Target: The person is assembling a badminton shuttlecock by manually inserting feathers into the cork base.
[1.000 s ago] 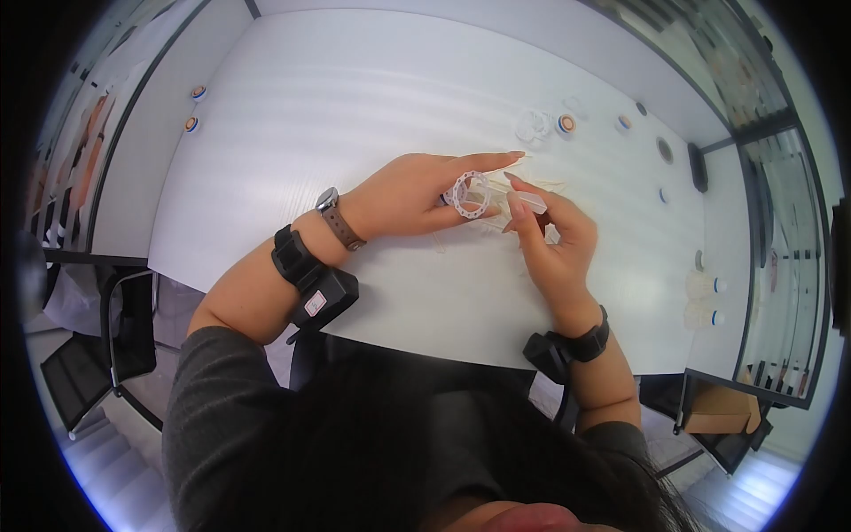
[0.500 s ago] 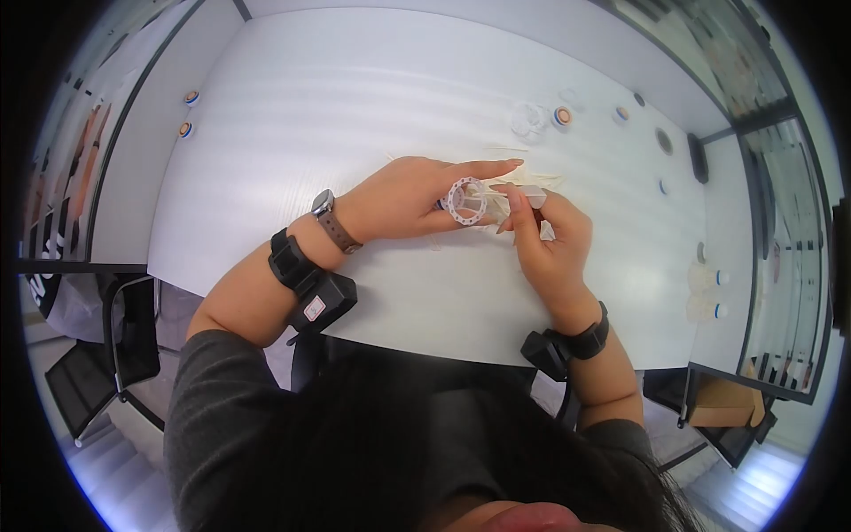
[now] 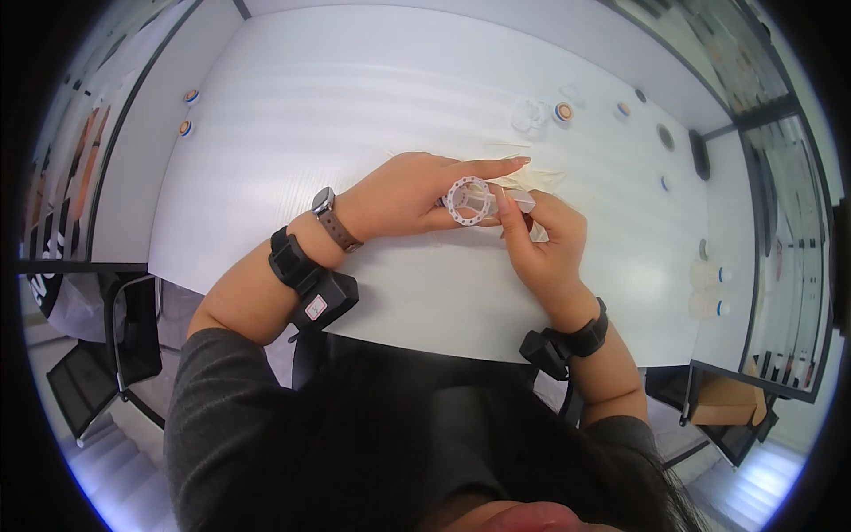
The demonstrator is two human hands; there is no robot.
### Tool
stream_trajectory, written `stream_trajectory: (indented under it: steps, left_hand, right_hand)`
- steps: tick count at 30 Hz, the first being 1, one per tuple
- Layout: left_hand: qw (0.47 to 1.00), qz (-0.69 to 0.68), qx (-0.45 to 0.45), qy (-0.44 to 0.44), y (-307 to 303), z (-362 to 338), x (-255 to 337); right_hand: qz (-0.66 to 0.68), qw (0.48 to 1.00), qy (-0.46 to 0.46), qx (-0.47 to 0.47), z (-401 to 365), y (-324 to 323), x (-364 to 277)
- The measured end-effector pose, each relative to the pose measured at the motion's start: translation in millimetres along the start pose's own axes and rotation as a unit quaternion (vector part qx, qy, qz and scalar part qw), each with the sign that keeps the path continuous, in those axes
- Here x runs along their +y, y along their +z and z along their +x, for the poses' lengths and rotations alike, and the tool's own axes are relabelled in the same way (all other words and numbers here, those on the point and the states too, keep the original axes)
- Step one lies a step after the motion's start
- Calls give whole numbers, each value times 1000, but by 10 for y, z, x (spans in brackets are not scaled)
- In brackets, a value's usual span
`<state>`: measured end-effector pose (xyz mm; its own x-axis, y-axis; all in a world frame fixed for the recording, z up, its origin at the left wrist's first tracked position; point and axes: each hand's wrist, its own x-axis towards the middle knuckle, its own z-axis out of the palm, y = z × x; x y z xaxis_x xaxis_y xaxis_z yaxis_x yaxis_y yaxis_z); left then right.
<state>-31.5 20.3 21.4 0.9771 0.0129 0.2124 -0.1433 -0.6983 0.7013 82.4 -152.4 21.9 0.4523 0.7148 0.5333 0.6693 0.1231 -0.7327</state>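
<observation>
My left hand [image 3: 403,191] is wrapped round a clear tube-like piece, its index finger stretched out above it. A white ring with small holes around its edge [image 3: 451,207] forms the end of this piece facing me. My right hand [image 3: 554,244] pinches a small white rectangular piece [image 3: 523,202] between thumb and fingers, right beside the ring. The far end of the tube is hidden behind my fingers. Thin pale sticks [image 3: 542,180] lie in a loose pile on the table just behind both hands.
On the white table [image 3: 355,97], a clear plastic piece [image 3: 530,117] lies by an orange-topped bottle [image 3: 564,113]. Another small bottle [image 3: 623,110] stands farther right. Two blue-capped bottles [image 3: 714,309] are at the right edge. Partition panels [image 3: 191,133] border the table.
My right hand has shifted slightly left, bringing the white rectangular piece closer to the ring. My left hand stays almost in place.
</observation>
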Motion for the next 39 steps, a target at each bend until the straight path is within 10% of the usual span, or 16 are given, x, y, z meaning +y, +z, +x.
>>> stream_trajectory:
  steps: [25, 39]
  left_hand:
    - [1000, 14, -6, -10, -4, -7, 17]
    - [999, 30, 30, 33, 72, -3, -58]
  right_hand:
    - [-66, 996, -64, -5, 7, -16, 7]
    - [36, 998, 49, -21, -80, 63, 114]
